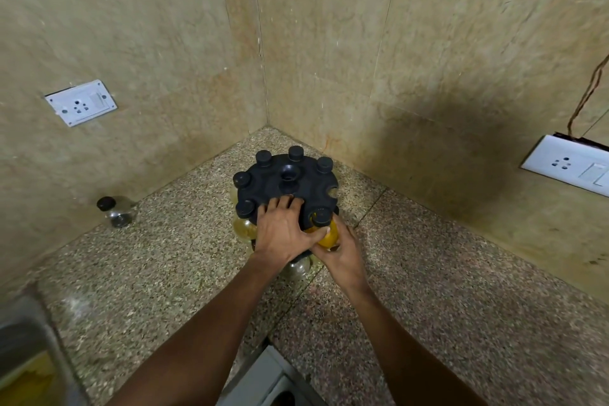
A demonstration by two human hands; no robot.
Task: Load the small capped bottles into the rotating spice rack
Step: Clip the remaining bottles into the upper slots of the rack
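Note:
The black round spice rack [263,181] stands in the counter's corner, with several black-capped bottles hanging in its rim slots. My left hand [284,231] lies flat on the rack's front top, fingers spread. My right hand [341,252] grips a yellow-filled bottle [328,234] whose black cap [320,217] sits in a front-right slot. One empty slot [333,192] shows on the right rim. A clear bottle [298,269] sits low under the rack's front. One loose black-capped clear bottle [116,210] stands by the left wall.
Speckled granite counter [428,323] meets beige tiled walls on the left and right. Wall sockets: left socket [80,103], right socket [568,165] with a brown wire above it. A steel sink [23,349] edges in at the lower left.

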